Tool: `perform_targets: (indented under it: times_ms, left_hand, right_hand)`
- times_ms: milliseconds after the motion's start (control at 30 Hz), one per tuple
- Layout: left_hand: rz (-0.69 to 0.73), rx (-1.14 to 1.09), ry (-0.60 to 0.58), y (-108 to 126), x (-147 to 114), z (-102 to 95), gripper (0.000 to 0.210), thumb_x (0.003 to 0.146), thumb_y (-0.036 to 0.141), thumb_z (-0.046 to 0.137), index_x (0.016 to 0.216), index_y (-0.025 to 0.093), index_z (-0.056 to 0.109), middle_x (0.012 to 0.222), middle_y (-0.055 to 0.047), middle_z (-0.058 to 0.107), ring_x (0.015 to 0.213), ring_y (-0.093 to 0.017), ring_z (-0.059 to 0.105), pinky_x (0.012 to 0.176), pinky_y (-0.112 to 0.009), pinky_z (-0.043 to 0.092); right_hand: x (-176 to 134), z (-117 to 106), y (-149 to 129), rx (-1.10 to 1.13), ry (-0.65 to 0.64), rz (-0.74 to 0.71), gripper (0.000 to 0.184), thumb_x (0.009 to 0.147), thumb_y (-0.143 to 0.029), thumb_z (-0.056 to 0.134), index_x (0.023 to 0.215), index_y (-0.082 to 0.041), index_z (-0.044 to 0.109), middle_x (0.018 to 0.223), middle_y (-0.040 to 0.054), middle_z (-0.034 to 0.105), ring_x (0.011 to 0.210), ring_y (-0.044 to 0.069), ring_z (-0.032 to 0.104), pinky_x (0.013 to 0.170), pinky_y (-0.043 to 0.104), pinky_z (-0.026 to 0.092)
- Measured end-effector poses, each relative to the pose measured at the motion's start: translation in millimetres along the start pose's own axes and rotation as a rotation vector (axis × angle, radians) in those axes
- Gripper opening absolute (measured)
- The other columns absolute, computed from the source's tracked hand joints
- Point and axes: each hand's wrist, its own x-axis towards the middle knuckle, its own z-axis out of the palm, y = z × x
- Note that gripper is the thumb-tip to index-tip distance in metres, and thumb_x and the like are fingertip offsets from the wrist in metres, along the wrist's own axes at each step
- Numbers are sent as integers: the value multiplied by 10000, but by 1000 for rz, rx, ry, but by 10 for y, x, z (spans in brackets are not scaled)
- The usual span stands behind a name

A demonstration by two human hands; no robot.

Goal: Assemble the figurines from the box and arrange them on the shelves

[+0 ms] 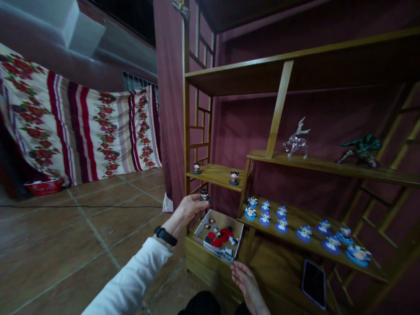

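- My left hand (192, 208) pinches a black-hatted figure (204, 195) between thumb and fingers, in front of the rack's left side, just below the front edge of the small shelf (216, 173).
- My right hand (244, 280) is relaxed, palm turned up, fingers slightly bent and parted; its fingertips are close to the near right corner of the box (226, 217). I can't tell whether they touch it.
- The two hands are well apart, with the box lying between and beyond them.
- On the small shelf I see a dark-based figure near the left end (197, 168) and a red-and-black one near the right front edge (234, 177); bare wood runs between them, room enough for another.
- A slatted side frame (200, 144) bounds that shelf on the left, so I read the front as its widest way in.
- The box is open-topped, its low walls leaving me access from above; red pieces (225, 236) and small figures lie jumbled inside.
- Right of the box, the long shelf (294, 218) carries blue- and purple-based figures (281, 225), several close to its front edge.
- Below that shelf, a phone (314, 283) lies to the right of my right hand.
- On my left, open floor (131, 245) stretches away from the rack.
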Motion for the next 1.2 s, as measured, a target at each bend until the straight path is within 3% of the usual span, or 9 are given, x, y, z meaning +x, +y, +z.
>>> perform_targets:
  times_ms: [267, 600, 800, 967, 1100, 1200]
  left_hand:
    - [-72, -12, 39, -515, -83, -57, 454, 471, 119, 830, 870, 83, 617, 684, -62, 681, 597, -144, 655, 645, -249, 527]
    - [-51, -6, 37, -637, -117, 38, 507, 451, 170, 843, 892, 101, 601, 688, -49, 666, 602, -147, 647, 634, -264, 514]
    - [-120, 104, 85, -1393, -236, 20, 514, 411, 226, 843, 857, 114, 612, 557, 15, 608, 498, -124, 586, 533, -235, 450]
    - [-152, 83, 145, -2031, -479, 33, 480, 399, 226, 832, 808, 127, 602, 567, 21, 610, 509, -116, 567, 542, -236, 434]
    - [-182, 79, 136, -2333, -614, 58, 424, 399, 220, 819, 749, 127, 597, 578, 8, 624, 515, -120, 563, 556, -244, 438]
    - [-177, 85, 125, -2460, -649, 85, 423, 391, 201, 815, 746, 128, 598, 627, -5, 651, 576, -140, 591, 606, -257, 460]
  right_hand:
    - [21, 108, 25, -45, 43, 20, 423, 508, -409, 776, 858, -196, 670, 921, 77, 688, 858, 221, 626, 793, 349, 466]
    - [-55, 189, -53, -79, 36, -20, 409, 563, -421, 749, 894, -198, 665, 950, 81, 681, 856, 202, 619, 764, 316, 466]
    - [79, 225, 9, -102, 112, -92, 487, 520, -488, 755, 895, -193, 660, 877, 67, 686, 726, 174, 606, 687, 305, 474]
    - [48, 296, -32, -176, 138, -191, 418, 618, -509, 681, 915, -215, 654, 938, 45, 671, 785, 175, 589, 687, 281, 468]
    - [24, 330, -30, -263, 84, -182, 385, 627, -487, 676, 896, -212, 657, 959, 30, 654, 862, 189, 576, 698, 275, 458]
    - [51, 344, 5, -312, 45, -127, 392, 604, -468, 695, 881, -193, 655, 858, 20, 654, 790, 178, 579, 667, 272, 447]
